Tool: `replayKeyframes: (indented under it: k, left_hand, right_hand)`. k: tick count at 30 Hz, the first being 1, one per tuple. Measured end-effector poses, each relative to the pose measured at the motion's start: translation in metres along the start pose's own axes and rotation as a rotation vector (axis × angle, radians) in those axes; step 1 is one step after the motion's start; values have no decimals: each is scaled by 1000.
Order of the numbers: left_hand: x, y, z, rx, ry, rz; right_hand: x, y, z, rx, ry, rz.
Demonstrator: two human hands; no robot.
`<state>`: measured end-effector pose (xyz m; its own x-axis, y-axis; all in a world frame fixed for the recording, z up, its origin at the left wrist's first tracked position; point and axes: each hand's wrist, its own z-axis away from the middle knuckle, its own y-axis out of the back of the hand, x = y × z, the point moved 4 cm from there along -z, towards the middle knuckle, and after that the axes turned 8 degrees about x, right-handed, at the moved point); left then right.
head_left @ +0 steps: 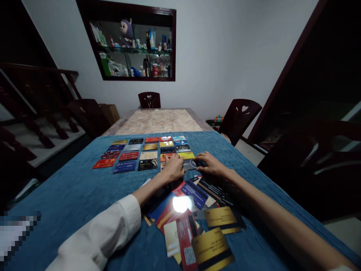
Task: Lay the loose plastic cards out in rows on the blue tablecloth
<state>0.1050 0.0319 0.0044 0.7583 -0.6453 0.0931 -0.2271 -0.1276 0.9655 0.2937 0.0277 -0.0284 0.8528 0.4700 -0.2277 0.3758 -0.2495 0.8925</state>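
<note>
A dark card with a round pale emblem lies at the front right of the laid-out cards. On its left edge my left hand has bent fingers, which also cover part of an orange card. My right hand grips the same dark card at its right edge, thumb and fingers around the corner. Near both wrists spreads a loose pile of overlapping cards, among them a blue card, a red card and gold cards. The undersides of my fingers are hidden.
Rows of cards, including a red one and a blue one, lie on the blue cloth. Beyond it is the patterned tabletop. Chairs stand around the table. A wall shelf holds bottles and a plush toy.
</note>
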Motion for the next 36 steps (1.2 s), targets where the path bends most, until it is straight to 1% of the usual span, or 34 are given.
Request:
replayKeyframes:
  k: [9,19,28,33,36]
  left_hand:
    - [3,0,1,-2,4,-21]
    - [4,-1,3,39,-50,18]
    - [8,-1,4,16,-96,25]
    - [6,3,7,31,-142,32]
    - [6,9,13,42,-180,92]
  right_hand:
    - [-2,0,2,-22,-25,-10]
    - [-8,-1,3,-25,-67,37]
    - [-14,2,5,-37,-76,85]
    - [-17,5,8,-29,-91,107]
    - [-22,12,13,-7,-109,133]
